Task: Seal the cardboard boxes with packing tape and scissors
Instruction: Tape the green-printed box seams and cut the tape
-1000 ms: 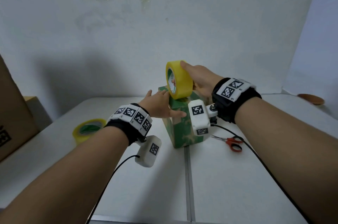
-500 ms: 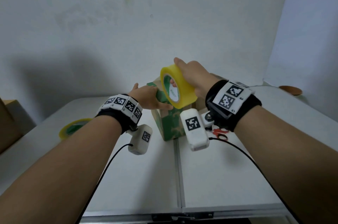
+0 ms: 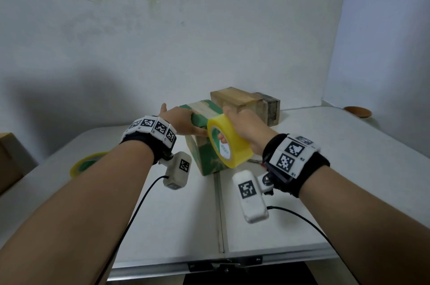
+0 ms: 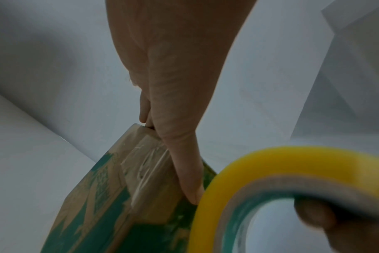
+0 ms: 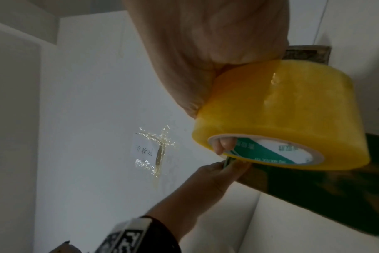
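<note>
While the right hand (image 3: 242, 131) grips the yellow tape roll (image 3: 229, 142) with fingers over its outer face and a fingertip hooked inside the core, the left hand (image 3: 180, 121) lies across the top of the green-printed box (image 3: 207, 159) on the white table (image 3: 325, 191), thumb stretched flat along the near top edge. If that thumb eases off, the tape end could lift or wrinkle as the roll pulls away, and a sideways pull could run the strip crooked off the seam. Whether a free strip spans roll and box I cannot tell. Only the left wrist view shows creased clear tape (image 4: 145, 164) on the box's side; only the head view shows a second roll (image 3: 87, 163), two brown boxes (image 3: 246, 103) behind and a bowl (image 3: 358, 112); scissors are not clearly visible
</note>
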